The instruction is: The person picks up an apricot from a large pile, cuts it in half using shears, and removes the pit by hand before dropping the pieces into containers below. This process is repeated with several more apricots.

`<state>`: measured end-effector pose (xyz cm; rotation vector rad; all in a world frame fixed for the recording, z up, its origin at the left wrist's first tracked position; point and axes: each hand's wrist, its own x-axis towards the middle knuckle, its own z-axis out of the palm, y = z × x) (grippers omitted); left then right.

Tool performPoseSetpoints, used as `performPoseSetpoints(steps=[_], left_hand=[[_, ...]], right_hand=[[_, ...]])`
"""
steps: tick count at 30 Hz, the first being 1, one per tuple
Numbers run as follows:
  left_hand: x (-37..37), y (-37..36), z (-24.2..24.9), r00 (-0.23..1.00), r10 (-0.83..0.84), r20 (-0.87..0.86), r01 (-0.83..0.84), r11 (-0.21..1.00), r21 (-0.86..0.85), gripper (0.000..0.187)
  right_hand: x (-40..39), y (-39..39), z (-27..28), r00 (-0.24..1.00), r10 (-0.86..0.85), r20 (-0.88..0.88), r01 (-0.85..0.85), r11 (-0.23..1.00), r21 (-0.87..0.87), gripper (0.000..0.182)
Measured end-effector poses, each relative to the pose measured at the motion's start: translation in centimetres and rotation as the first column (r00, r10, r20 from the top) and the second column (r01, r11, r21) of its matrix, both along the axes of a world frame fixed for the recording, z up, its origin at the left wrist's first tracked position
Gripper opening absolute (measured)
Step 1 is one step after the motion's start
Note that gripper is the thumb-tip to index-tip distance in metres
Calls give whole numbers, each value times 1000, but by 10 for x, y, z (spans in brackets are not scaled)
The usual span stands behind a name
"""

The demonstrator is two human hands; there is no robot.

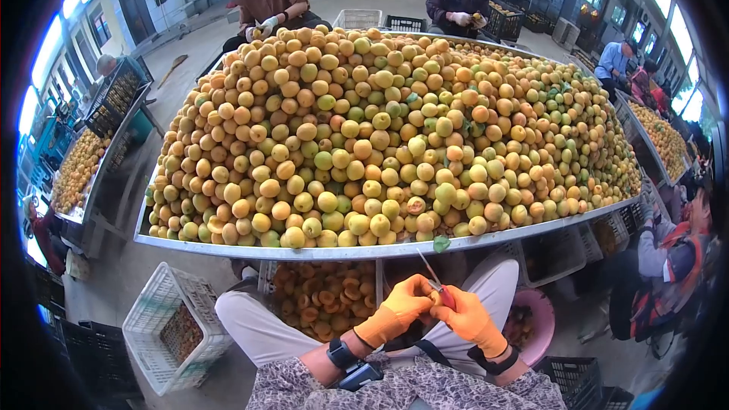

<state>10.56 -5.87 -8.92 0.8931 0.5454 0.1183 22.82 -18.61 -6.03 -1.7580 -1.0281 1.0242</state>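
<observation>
Right hand (pixel 472 323) closed round a red-handled knife (pixel 446 298), its blade angled safely outward, meets the left hand (pixel 399 310), whose grip cannot be told, with heaped fruit (pixel 380 144) just beyond both and cut fruit (pixel 326 298) beside the left, presumably for easy reach.

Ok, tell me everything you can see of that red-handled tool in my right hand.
The tool has a red handle and a thin, straight, greyish shaft that looks like metal. It slants up and left in the picture, its narrow tip near the tray edge; whether they touch, I can't tell. Your orange-gloved right hand grips the handle, hiding part of it. Your left hand is close beside; whether it touches the tool is unclear.
</observation>
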Motion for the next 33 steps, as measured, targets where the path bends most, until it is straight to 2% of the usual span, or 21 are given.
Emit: performPoseSetpoints(steps=[1,2,3,4,6,8,9,10,12,13,15,16,17,18,20,22,24,28,31,32,33], left_hand=[[3,3,-19,999,29,18,-28,998,-56,15],[6,6,-37,999,26,20,-25,998,-55,15],[7,10,-51,990,141,-1,-140,979,-148,15],[6,13,-65,966,255,-33,-256,938,-236,15],[-1,12,-82,976,212,-57,-217,971,-104,15],[-11,7,-88,998,59,-17,-45,886,461,26],[-17,4,-92,999,7,-37,20,735,678,33],[-26,7,-91,996,-56,-62,83,593,801,40],[-37,12,-84,989,-129,-69,109,334,936,43],[-37,17,-79,987,-155,-51,99,318,943,39],[-34,32,-66,986,-168,-4,92,523,847,33],[-31,36,-42,993,-113,-15,107,873,475,32],[-34,48,-14,988,-106,-110,142,905,401,31],[-29,59,-10,996,-31,-85,74,809,583,29],[-21,88,-19,984,176,-30,-94,653,751,24],[-3,126,-9,940,336,54,-164,307,938,26],[21,164,5,888,397,232,-269,40,962,23],[72,218,8,858,478,187,-44,-294,955,35],[107,231,5,734,676,-65,400,-353,846,44],[116,234,6,740,670,-58,390,-358,848,44],[123,237,5,693,712,-111,505,-371,780,41]], right_hand=[[-1,0,-3,1000,-2,7,2,1000,-1,28],[-4,2,-7,985,-139,-107,147,987,69,28],[-8,5,-9,938,-260,-230,292,949,121,29],[-11,8,-4,939,-255,-231,288,950,121,29],[-17,17,16,840,-349,-415,465,858,218,33],[-31,42,18,900,-206,-385,364,841,400,49],[-37,52,22,979,-173,-110,204,878,433,52],[-44,61,29,978,-123,171,41,907,419,56],[-53,74,29,986,-99,131,36,908,418,57],[-54,77,25,995,-96,39,69,893,445,55],[-48,73,12,992,-124,-40,128,882,453,47],[-44,71,6,984,-151,-95,177,876,449,44],[-42,67,13,953,-181,-245,266,888,376,39],[-38,64,7,948,-215,-235,295,873,389,33],[-29,54,5,932,-244,-266,321,898,300,29],[-27,46,1,900,-278,-336,375,887,271,25],[-26,40,-8,861,-304,-407,405,895,188,23],[-28,26,-6,877,-283,-388,363,920,150,23],[-24,19,12,884,-287,-369,346,933,103,24],[-23,19,21,857,-308,-414,370,926,79,24],[-20,18,24,858,-312,-408,374,924,82,24]])
